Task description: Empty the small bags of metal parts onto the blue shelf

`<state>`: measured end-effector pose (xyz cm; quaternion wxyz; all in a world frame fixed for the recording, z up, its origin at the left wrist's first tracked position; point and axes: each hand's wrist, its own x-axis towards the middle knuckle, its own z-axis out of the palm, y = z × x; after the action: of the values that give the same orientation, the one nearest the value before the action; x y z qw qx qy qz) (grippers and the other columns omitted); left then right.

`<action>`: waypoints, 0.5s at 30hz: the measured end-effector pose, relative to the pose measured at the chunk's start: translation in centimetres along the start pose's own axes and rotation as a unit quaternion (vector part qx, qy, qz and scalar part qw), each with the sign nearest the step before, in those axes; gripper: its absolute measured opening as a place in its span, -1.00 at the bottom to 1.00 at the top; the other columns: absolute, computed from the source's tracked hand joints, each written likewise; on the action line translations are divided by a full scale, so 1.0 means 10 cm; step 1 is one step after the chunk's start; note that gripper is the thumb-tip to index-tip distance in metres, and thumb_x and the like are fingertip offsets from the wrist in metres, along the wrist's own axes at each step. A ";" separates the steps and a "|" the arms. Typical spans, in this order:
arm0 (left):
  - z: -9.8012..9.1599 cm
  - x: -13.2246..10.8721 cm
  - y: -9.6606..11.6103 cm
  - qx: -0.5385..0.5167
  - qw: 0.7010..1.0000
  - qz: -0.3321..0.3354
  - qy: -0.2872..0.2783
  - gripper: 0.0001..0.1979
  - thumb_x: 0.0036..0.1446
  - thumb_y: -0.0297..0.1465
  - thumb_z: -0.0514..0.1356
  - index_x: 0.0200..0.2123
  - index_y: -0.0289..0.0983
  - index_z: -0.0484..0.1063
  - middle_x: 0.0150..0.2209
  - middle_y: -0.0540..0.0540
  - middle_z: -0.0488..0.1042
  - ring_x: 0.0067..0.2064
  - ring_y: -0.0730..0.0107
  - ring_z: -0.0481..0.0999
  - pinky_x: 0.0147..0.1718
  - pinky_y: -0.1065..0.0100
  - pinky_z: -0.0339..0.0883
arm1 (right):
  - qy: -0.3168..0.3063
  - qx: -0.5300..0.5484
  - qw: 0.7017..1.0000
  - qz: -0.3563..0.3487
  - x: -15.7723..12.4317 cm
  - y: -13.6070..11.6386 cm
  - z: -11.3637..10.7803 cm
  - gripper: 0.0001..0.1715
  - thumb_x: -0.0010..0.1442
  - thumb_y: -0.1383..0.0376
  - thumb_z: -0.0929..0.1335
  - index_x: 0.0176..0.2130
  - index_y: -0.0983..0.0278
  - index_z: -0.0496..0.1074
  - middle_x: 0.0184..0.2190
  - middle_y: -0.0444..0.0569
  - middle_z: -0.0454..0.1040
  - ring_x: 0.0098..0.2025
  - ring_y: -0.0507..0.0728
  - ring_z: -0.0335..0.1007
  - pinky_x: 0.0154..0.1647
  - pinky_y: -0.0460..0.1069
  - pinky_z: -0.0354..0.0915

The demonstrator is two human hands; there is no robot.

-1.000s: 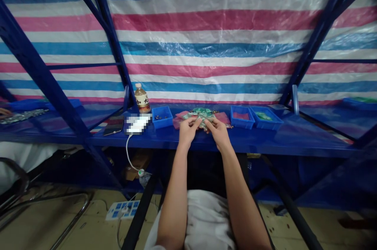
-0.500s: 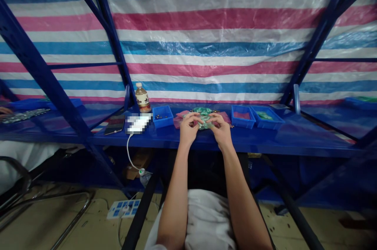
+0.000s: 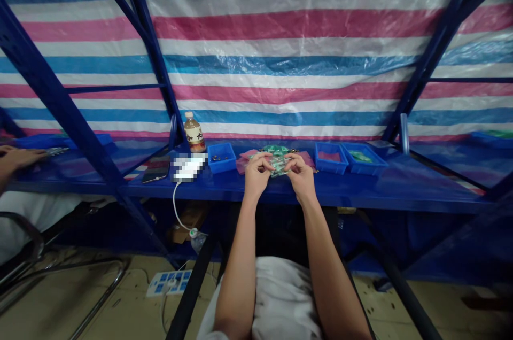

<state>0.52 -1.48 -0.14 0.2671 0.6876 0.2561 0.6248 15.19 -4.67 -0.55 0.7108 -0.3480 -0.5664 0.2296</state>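
My left hand (image 3: 256,175) and my right hand (image 3: 300,175) are raised just above the blue shelf (image 3: 360,190), fingers pinched on the two sides of a small clear packet with green contents (image 3: 278,165). Behind the hands lies a heap of green and pink packets (image 3: 276,152). Both hands are closed on the packet between them.
A blue bin (image 3: 221,158) with small dark parts sits left of the heap; two blue bins (image 3: 348,159) stand to the right. A bottle (image 3: 193,133), a white charger with cable (image 3: 187,168) and a phone (image 3: 155,170) lie left. Another person's hand (image 3: 18,157) rests at far left. Blue rack struts cross both sides.
My hands lifted a packet off the heap and drew it slightly toward me. The other person's hand at far left has reached further onto the shelf.
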 end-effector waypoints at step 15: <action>0.03 -0.01 0.03 -0.029 0.995 -0.096 -0.016 -0.75 0.10 -0.26 0.32 -0.20 -0.28 0.53 -0.37 -0.09 0.59 -0.33 0.29 0.59 -0.30 0.34 0.43 | -0.002 0.022 0.994 0.104 -0.01 0.03 0.03 -0.67 0.06 0.12 0.48 -0.20 0.22 0.50 -0.43 -0.11 0.53 -0.45 0.06 0.39 -0.47 -0.08 0.25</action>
<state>0.80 -1.81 -0.05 0.3496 0.6616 0.2985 0.5924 14.87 -4.45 -0.78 0.6893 -0.3893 -0.5234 0.3153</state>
